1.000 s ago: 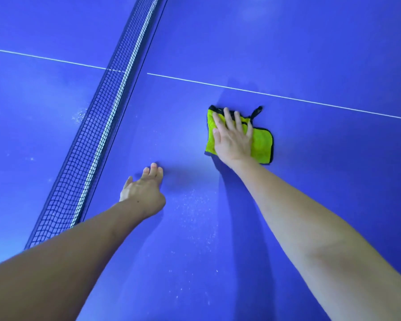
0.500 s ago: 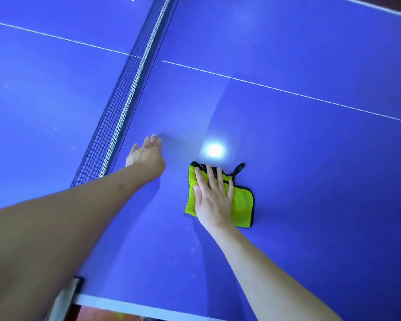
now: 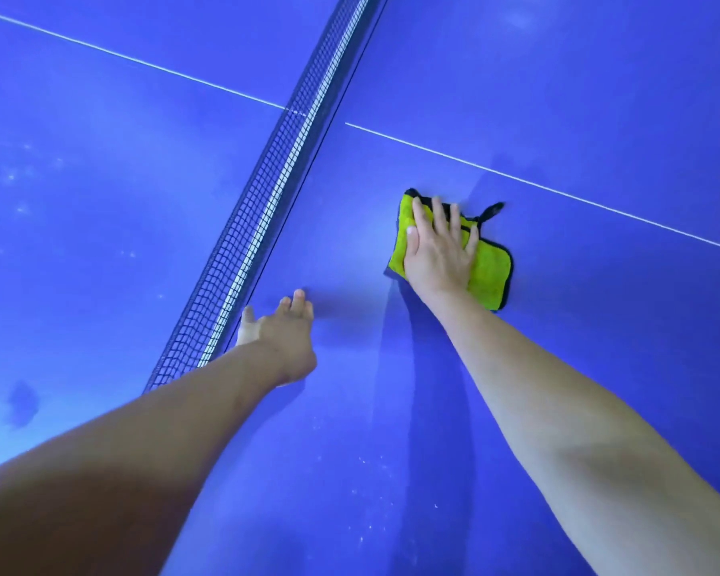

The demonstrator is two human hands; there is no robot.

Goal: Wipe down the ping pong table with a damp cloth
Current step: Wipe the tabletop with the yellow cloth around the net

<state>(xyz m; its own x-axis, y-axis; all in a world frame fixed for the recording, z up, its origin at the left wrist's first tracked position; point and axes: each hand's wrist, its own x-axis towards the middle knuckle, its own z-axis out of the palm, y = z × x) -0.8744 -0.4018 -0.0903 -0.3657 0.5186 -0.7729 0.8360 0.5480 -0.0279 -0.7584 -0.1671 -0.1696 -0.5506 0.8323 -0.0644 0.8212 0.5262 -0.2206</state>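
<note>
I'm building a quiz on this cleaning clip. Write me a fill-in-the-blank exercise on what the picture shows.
1. The right hand presses flat on a folded cloth coloured ____.
2. The left hand rests on the table beside the ____.
3. The white centre line lies ____ the cloth, away from the person.
4. White specks dot the table between the two ____.

Missing words: yellow-green; net; beyond; forearms

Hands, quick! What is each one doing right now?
Left hand: open, fingers straight, resting on the table, holding nothing.
Right hand: open, pressing flat on the green cloth.
</note>
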